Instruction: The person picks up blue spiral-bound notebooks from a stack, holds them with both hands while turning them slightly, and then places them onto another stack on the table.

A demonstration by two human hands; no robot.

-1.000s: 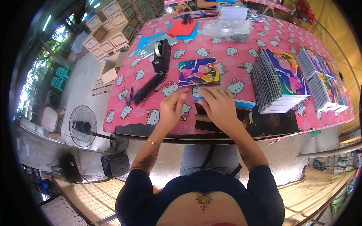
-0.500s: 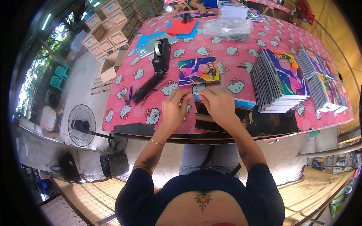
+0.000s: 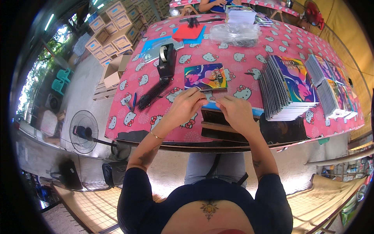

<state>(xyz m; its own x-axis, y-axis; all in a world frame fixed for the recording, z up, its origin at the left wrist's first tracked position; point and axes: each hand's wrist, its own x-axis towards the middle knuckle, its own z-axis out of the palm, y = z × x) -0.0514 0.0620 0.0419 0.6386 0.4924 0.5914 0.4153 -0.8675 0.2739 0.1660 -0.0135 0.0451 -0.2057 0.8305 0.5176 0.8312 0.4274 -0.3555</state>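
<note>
Near the front edge of the table (image 3: 187,134), we saw the blue strip (image 3: 211,105) run left to right under the right hand (image 3: 236,112), its left end beside the left hand (image 3: 189,103) — both hands curled, though whether either pinched anything we could not tell.

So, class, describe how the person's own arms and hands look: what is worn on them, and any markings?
The left hand and right hand are bare, without gloves. A thin gold-coloured bracelet circles the left wrist. Dark tattoos mark both forearms. The dark navy sleeves are short.
</note>
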